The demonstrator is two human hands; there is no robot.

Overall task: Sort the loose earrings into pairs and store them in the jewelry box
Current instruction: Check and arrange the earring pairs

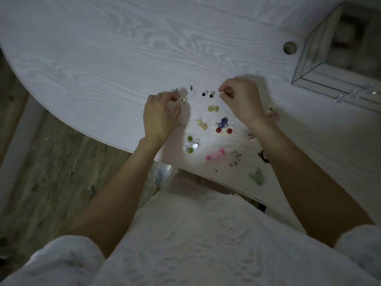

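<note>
So the earrings are spread out on the white wood-grain tabletop (123, 48), mostly close to its near curved edge, in little matched groups. There's a red round pair (223, 130) with a blue pair (222, 122) just behind it, two pale yellow square ones (202, 124) to their left, another yellowish pair (213, 108) further in, green bead ones (190, 144) near the edge, a pink fluffy pair (215, 155), and a light green pair (257, 176) right by the near edge. A couple of tiny black studs (207, 94) sit between the two hands.

The left hand (159, 115) has its fingers curled, pinching at some small silvery and pearly earrings (180, 96); it's too dim to say exactly which piece it holds. The right hand (240, 98) is also curled, thumb and finger pinched on something tiny and pale that I can't make out.

The clear glass jewelry box (313, 58) sits toward the far right corner, well apart from the earrings, with a round knob (290, 47) just beside it.
</note>
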